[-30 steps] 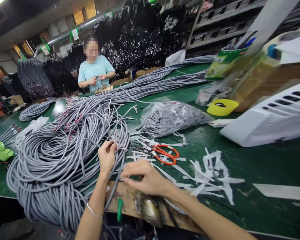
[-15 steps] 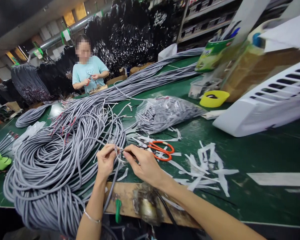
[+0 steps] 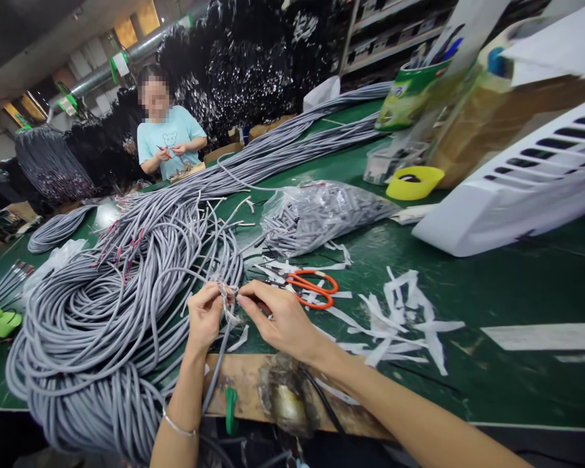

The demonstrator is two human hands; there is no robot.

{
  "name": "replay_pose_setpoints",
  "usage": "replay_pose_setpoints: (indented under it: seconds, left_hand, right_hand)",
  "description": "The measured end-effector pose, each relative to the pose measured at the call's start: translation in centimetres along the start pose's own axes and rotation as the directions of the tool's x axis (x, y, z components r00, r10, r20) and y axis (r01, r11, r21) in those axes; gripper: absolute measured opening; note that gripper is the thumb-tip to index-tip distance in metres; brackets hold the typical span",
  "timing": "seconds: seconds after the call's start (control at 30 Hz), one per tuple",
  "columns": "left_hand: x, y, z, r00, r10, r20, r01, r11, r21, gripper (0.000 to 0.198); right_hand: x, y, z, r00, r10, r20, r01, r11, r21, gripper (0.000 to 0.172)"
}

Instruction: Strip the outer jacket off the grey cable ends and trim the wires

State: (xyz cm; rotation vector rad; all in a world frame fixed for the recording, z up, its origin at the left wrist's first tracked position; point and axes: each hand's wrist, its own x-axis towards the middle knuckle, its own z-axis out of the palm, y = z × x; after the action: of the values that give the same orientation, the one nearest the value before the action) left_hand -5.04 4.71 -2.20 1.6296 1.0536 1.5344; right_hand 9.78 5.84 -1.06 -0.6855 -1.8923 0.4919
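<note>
My left hand (image 3: 205,314) pinches the frayed end of a grey cable (image 3: 218,364), where whitish strands and clear film (image 3: 231,312) hang down. Thumb and forefinger of my right hand (image 3: 279,320) are closed on the same cable end, just to the right; the exact part held is too small to tell. Below both hands lies a brown board (image 3: 246,377) with a stained metal piece (image 3: 288,402) on it. Orange-handled scissors (image 3: 316,289) rest beyond my right hand among white strips.
Coiled grey cables (image 3: 88,325) cover the left side. Beyond the hands lies a bag of grey sleeves (image 3: 322,214). White strips (image 3: 409,312), a yellow ring (image 3: 414,183) and a white slotted casing (image 3: 517,182) are on the right. A person (image 3: 169,140) works across the table.
The view has shifted slightly. Whitish strands and film at the cable end hang looser and wider between my hands. The person across has moved their hands a little.
</note>
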Motion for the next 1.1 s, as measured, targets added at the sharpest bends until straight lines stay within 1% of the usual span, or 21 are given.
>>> replay_pose_setpoints:
  seconds: [0.1,0.27,0.47,0.6,0.87,0.97,1.1]
  left_hand:
    - [0.0,0.13,0.01,1.0,0.0,0.02,0.0,1.0,-0.009,0.019]
    - [-0.06,0.16,0.06,0.999,-0.006,0.037,0.008,0.998,-0.068,0.017]
    - [-0.11,-0.07,0.04,0.999,-0.034,0.016,0.034,0.999,-0.026,0.016]
    - [-0.12,-0.01,0.12,0.998,-0.058,0.029,0.061,0.994,-0.089,0.018]
    - [-0.12,0.03,0.18,0.997,-0.064,0.043,0.07,0.986,-0.15,0.017]
    - [-0.12,-0.02,0.18,0.996,-0.072,0.045,0.077,0.99,-0.12,0.02]
    - [-0.15,-0.12,0.17,0.996,-0.071,0.045,0.075,0.993,-0.086,0.023]
  right_hand:
    - [0.03,-0.01,0.0,1.0,0.006,0.002,-0.006,1.0,0.018,0.015]
    - [0.04,-0.05,-0.07,1.0,-0.006,-0.006,0.006,0.999,0.052,0.014]
    - [0.02,0.03,0.06,1.0,-0.004,-0.002,0.004,0.996,0.093,0.013]
    - [0.07,-0.05,0.08,1.0,0.009,-0.005,-0.008,0.992,0.126,0.013]
    - [0.15,-0.12,0.06,1.0,0.02,-0.011,-0.018,0.99,0.139,0.015]
    - [0.19,-0.14,0.13,0.999,0.03,-0.012,-0.028,0.985,0.168,0.015]
    - [0.27,-0.3,0.1,0.997,0.082,0.009,-0.081,0.968,0.236,0.016]
